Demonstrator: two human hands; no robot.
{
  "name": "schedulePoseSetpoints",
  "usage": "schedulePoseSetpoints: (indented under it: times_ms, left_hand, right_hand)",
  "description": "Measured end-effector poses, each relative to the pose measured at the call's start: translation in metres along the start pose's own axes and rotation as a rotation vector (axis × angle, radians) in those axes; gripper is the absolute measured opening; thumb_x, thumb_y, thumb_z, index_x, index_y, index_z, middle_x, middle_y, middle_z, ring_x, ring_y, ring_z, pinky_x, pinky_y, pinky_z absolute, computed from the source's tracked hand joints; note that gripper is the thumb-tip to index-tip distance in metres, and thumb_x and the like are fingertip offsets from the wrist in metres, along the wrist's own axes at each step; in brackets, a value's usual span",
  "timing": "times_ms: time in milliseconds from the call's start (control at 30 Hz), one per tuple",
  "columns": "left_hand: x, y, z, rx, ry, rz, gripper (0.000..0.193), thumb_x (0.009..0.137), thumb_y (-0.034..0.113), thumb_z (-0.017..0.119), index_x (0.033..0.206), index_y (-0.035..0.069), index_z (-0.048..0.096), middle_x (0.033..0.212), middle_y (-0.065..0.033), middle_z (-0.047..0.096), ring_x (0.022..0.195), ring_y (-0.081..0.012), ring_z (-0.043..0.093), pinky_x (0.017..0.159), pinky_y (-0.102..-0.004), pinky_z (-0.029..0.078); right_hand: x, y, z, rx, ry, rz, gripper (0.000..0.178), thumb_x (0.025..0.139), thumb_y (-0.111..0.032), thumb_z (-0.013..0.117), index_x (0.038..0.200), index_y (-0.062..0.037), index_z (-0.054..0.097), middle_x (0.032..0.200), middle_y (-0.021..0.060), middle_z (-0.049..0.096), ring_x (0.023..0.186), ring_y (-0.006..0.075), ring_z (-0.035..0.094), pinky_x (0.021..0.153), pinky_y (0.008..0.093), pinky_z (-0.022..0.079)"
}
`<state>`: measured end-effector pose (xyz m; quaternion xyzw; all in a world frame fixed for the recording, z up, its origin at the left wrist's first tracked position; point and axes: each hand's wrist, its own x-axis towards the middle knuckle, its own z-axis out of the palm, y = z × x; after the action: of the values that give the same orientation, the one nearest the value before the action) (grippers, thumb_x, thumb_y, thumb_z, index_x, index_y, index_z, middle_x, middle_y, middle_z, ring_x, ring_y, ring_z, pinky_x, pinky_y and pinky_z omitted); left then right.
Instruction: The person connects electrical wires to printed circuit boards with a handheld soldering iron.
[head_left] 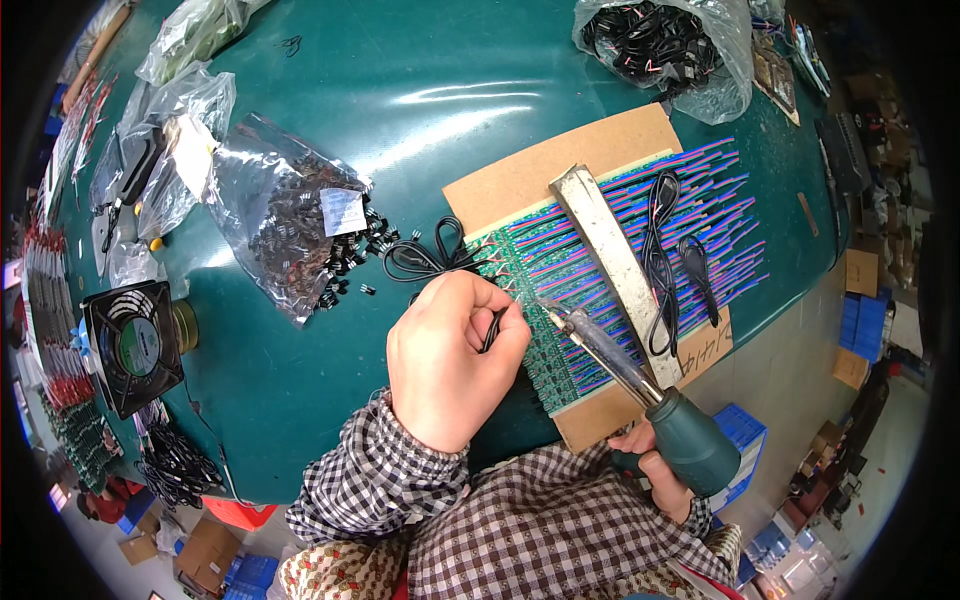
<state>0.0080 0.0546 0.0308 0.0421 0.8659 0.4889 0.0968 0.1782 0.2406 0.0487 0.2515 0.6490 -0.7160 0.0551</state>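
Observation:
My left hand [445,355] is closed in a pinch on a thin black cable [493,330], at the left edge of a row of green circuit boards [535,345]. My right hand [660,470] grips a gun-shaped soldering iron [690,440] by its dark green handle. The iron's tip meets the boards just right of my left fingertips; whether it touches a joint is too small to tell. Blue, red and black wires [610,215] run right from the boards. Above my left hand, a coiled black cable [430,260] lies by the boards' upper left.
A worn metal bar [610,260] lies across the wires on a brown board [560,155]. Two bundled black cables [660,250] rest there too. Left are a bag of small black connectors [290,220] and a fan [135,345]. A bag of black cables [660,50] sits far right.

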Motion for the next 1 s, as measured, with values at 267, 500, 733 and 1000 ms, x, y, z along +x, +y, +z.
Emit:
schedulePoseSetpoints:
  times_ms: [267,500,733,1000]
  left_hand:
    - [0.000,0.001,0.000,-0.001,0.000,-0.008,0.009,0.067,0.000,0.063,0.068,-0.001,0.055,0.058,0.0008,0.046,0.051,-0.0043,0.038,0.046,-0.0184,0.034]
    - [-0.001,0.003,0.003,-0.005,0.000,-0.046,0.009,0.067,0.002,0.064,0.068,0.001,0.054,0.056,0.0002,0.045,0.049,-0.0063,0.039,0.046,-0.0206,0.035]
    - [-0.013,0.024,0.003,0.260,0.061,0.155,0.016,0.064,0.001,0.065,0.077,0.004,0.057,0.077,-0.0065,0.053,0.066,-0.0168,0.050,0.060,-0.0285,0.042]
    - [0.019,0.071,0.029,0.461,-0.563,0.805,0.028,0.068,0.010,0.054,0.096,0.008,0.057,0.102,-0.0109,0.051,0.096,-0.0242,0.051,0.079,-0.0344,0.041]
  right_hand:
    - [0.000,-0.012,0.006,-0.029,-0.051,0.019,0.036,0.077,-0.032,0.060,0.085,0.0007,0.047,0.078,0.0071,0.045,0.076,0.0199,0.051,0.076,0.0410,0.049]
    - [0.006,-0.019,0.004,0.234,0.055,-0.134,0.046,0.079,-0.033,0.057,0.105,0.0027,0.043,0.078,0.0073,0.047,0.075,0.0204,0.052,0.070,0.0401,0.051]
    - [0.030,-0.025,-0.019,0.357,0.278,-0.425,0.045,0.086,-0.036,0.044,0.107,0.0038,0.038,0.071,0.0052,0.044,0.070,0.0140,0.049,0.052,0.0278,0.054]
    - [0.030,-0.028,-0.038,0.421,0.308,-0.486,0.043,0.088,-0.034,0.041,0.109,0.0047,0.039,0.079,0.0084,0.051,0.077,0.0191,0.054,0.056,0.0298,0.056]
